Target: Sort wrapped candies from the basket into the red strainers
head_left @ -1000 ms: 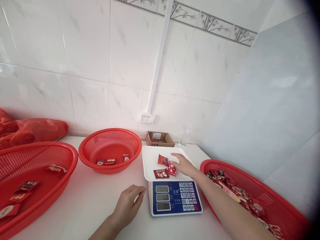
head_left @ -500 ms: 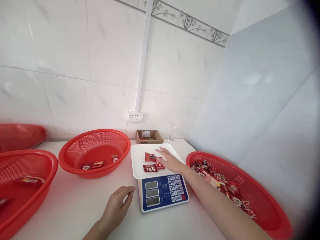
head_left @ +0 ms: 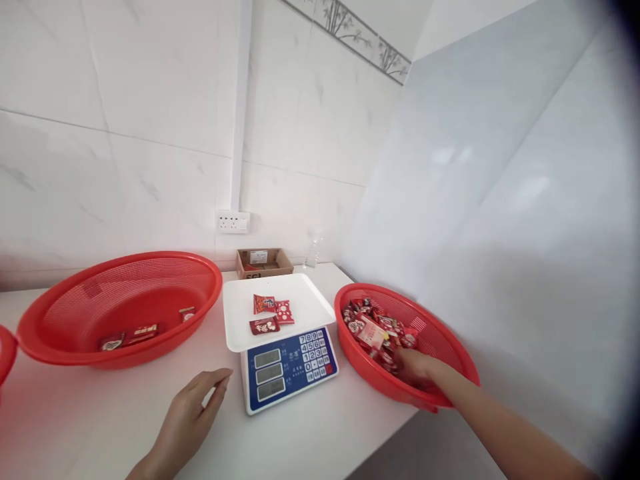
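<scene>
My right hand (head_left: 417, 367) is down in the right red basket (head_left: 447, 340), among small wrapped snack packets (head_left: 373, 333); its fingers are hidden there. On the white table, left of the digital scale (head_left: 293, 370), my left hand (head_left: 187, 413) rests with thumb and fingertips pinched together and nothing visible between them. Three red packets lie together on the scale's white tray (head_left: 310, 300): an orange-red one (head_left: 264, 304), a dotted one (head_left: 285, 311) and a dark red one (head_left: 265, 325).
A wide red basket (head_left: 200, 293) at left holds a few packets (head_left: 145, 331). Part of another red basket (head_left: 6, 353) shows at the left edge. Behind the scale stand a small cardboard box (head_left: 267, 272) and a clear plastic object (head_left: 313, 253). The table's edge runs below the right basket.
My right hand has moved from beside the packets on the scale tray into the right basket. The view has turned right. My left hand keeps its pinched pose beside the scale.
</scene>
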`<state>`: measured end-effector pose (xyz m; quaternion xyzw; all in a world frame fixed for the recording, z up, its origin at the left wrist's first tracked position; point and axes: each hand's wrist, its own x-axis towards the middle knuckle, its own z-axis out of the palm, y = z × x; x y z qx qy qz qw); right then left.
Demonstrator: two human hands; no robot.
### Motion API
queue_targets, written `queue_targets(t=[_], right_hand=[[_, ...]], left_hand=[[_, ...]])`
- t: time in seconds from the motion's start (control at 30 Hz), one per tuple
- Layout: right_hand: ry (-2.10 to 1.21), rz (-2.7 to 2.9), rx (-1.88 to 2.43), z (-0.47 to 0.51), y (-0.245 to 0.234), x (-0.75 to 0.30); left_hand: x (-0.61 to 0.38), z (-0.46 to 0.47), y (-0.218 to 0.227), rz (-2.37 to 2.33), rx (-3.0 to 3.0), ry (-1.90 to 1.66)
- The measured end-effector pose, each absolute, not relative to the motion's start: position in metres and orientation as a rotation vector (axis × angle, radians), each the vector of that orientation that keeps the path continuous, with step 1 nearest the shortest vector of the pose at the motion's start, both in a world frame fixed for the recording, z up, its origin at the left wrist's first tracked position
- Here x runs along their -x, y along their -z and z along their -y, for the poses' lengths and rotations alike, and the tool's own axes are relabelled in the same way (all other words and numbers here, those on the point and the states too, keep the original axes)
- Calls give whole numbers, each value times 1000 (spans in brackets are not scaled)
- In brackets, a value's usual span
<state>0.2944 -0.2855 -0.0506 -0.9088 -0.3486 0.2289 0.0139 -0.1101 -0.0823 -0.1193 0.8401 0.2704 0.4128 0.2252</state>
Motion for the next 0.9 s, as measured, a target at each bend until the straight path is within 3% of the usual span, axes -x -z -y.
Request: queue_targets(t=[0.27,0.4,0.73,0.9], right_hand=[[-833,1106,2581,272,33,-304],[-1024,1108,2693,267,37,-289],[-770,1139,2641,259,24,-296],[-930,1083,2666,265,17,-297]], left_hand=[[110,75,121,-859,-2223,-1062],[111,76,121,-871,-2222,-1055],[112,74,123,-856,-2228,-1063],[111,74,124,-864,-2219,-1059]])
